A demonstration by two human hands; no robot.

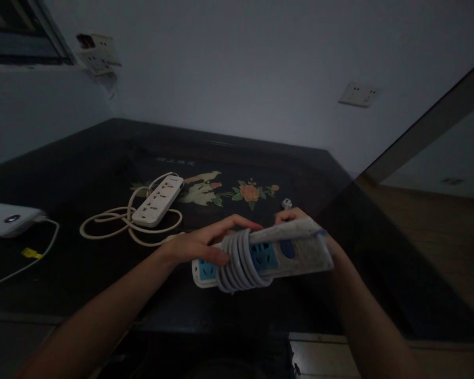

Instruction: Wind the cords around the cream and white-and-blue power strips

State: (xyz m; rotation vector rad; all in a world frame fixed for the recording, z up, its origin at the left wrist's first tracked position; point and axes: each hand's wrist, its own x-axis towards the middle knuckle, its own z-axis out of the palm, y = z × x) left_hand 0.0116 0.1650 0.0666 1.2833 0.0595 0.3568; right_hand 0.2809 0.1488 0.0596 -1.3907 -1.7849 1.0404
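A white power strip [306, 259] with blue sockets is held up above the near part of the black table. Its grey cord [240, 263] is wound round the strip's middle in several turns. My left hand [205, 242] is closed on the strip's left part, the thumb pressing by the coils. My right hand [294, 215] grips the right end from behind; most of it is hidden by the strip, and only some fingers show above. Just beyond those fingers a plug [286, 203] shows.
On the black table [102, 284] lies another white power strip [160, 200] with a loosely looped cream cord [102, 235]. At far left is a white device [10, 218] with a thin cable, near a yellow tag [31, 253]. Wall sockets [358, 95] sit behind.
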